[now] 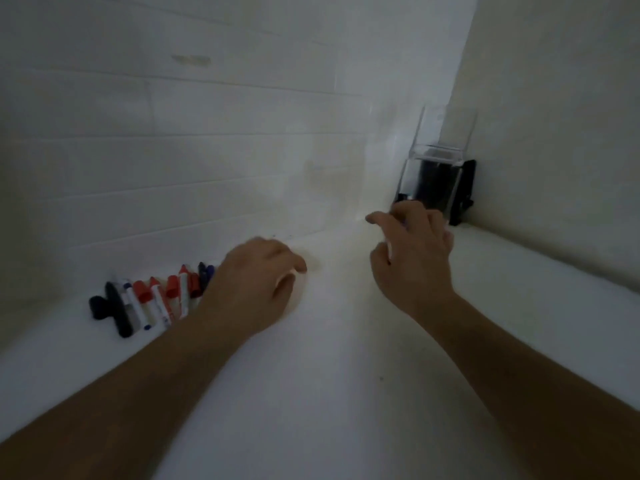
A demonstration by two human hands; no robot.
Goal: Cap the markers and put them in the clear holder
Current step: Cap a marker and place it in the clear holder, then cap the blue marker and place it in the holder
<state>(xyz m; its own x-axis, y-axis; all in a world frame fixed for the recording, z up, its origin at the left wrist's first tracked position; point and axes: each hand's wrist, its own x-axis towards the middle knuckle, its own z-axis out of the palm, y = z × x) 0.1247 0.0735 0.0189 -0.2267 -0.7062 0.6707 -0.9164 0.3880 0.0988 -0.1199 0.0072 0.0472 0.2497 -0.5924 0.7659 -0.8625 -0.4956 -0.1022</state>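
Several markers (pixel 157 299) with red, blue and black caps lie side by side on the white counter (pixel 329 393) at the left. Loose red caps sit among them, and a black marker (pixel 117 313) is leftmost. My left hand (pixel 256 285) rests just right of the row with its fingers curled down. A pale patch shows under its fingertips, and I cannot tell whether it is a marker. My right hand (pixel 415 258) hovers in front of the clear holder (pixel 433 174) with its fingers apart and nothing in them. The holder stands in the back right corner with dark items inside.
A black object (pixel 465 188) stands behind the holder against the right wall. A white tiled wall (pixel 207 150) runs along the back of the counter, and a plain wall (pixel 554 150) closes the right side.
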